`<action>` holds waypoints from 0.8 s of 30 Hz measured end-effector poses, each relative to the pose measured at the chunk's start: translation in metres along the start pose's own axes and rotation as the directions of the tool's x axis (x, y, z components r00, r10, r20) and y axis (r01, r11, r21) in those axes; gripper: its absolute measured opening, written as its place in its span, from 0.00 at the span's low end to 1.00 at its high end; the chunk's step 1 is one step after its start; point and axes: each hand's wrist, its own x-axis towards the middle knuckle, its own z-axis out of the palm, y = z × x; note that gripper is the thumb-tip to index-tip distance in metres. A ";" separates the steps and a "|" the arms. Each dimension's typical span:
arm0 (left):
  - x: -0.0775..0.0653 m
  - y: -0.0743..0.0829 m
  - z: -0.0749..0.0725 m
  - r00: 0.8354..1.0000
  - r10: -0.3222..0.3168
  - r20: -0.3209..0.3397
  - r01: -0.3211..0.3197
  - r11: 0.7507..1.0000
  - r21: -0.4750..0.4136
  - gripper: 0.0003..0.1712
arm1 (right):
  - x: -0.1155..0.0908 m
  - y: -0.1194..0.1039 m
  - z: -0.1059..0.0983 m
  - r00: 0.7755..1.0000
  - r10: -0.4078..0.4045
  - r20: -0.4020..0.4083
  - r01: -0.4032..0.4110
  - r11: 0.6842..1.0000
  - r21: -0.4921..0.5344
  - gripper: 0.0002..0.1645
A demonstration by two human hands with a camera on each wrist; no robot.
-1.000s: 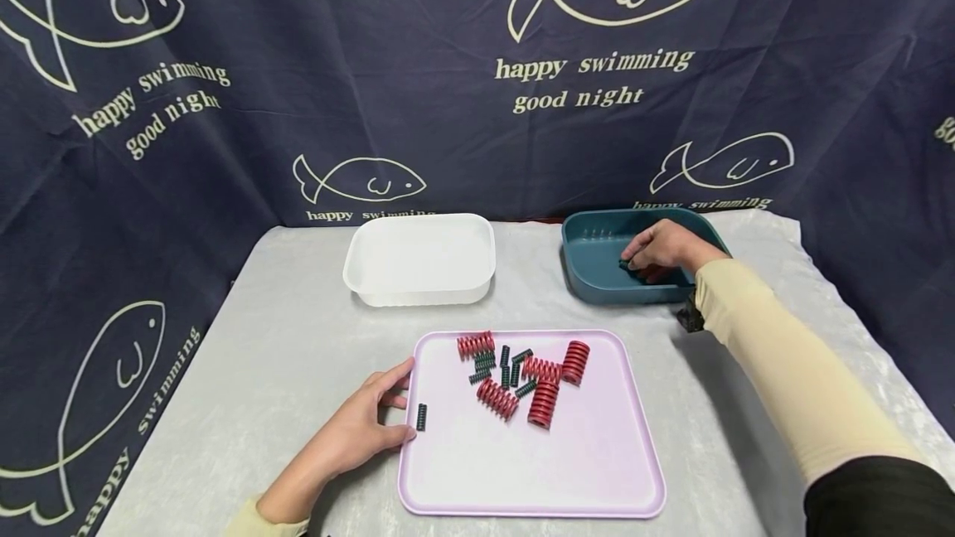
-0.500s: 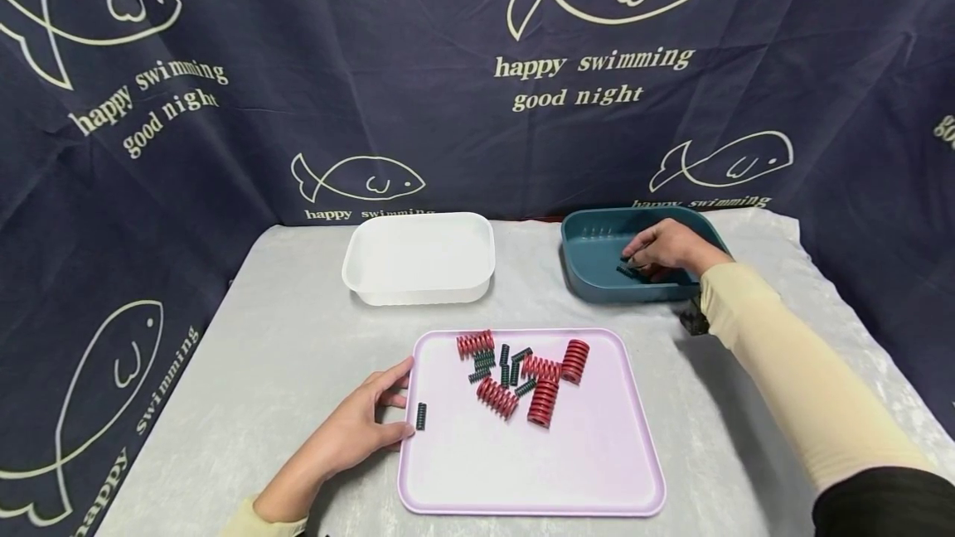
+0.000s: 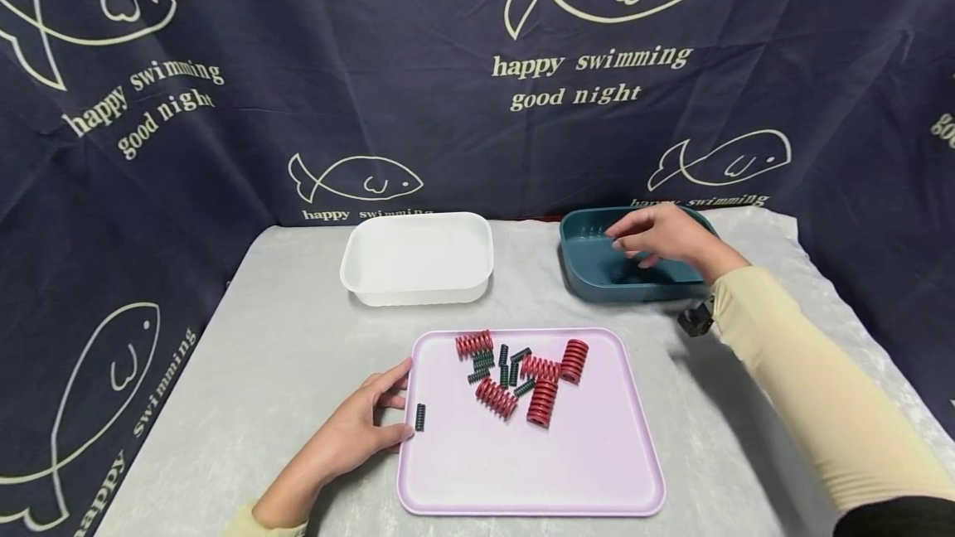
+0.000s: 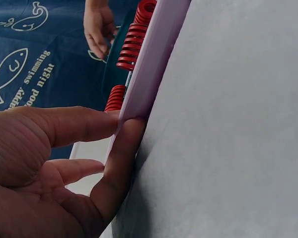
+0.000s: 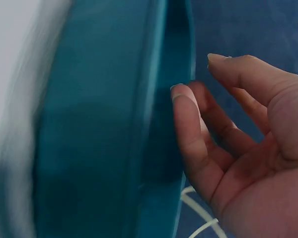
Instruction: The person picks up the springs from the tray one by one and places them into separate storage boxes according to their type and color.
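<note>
Basically, left hand (image 3: 356, 423) grips the raised rim of the smooth lilac tray (image 3: 567, 471). On it: chunky red springs (image 3: 541, 403) and thin dark green springs (image 3: 484, 361), heaped near the far edge, plus a lone spring (image 3: 420, 418) by the left rim. Right hand (image 3: 666, 235), fingers loosely curved, empty, over teal bin (image 3: 627, 292). White bin (image 3: 418, 297), rounded corners. Grey cloth (image 3: 298, 338) slightly wrinkled.

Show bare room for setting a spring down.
Free: near part of the lilac rectangular plastic tray, nearer than red metal coil springs; grey cloth between the white rectangular plastic bin and teal rectangular plastic bin. Crowded: the tray's far middle, with small green coil springs among the red.
</note>
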 end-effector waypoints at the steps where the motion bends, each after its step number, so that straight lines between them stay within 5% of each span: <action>1: 0.000 0.000 0.000 1.000 0.000 -0.001 0.000 1.000 -0.002 0.52 | -0.002 -0.005 0.002 1.000 -0.015 0.003 0.015 1.000 0.009 0.22; 16: -0.001 -0.001 0.000 1.000 0.007 0.001 -0.007 1.000 -0.006 0.52 | -0.013 -0.059 0.055 0.975 -0.188 0.114 0.189 0.982 -0.003 0.14; 24: -0.001 0.000 0.000 1.000 -0.003 0.000 0.003 1.000 -0.012 0.52 | -0.013 -0.062 0.093 0.941 -0.248 0.229 0.251 0.968 0.015 0.12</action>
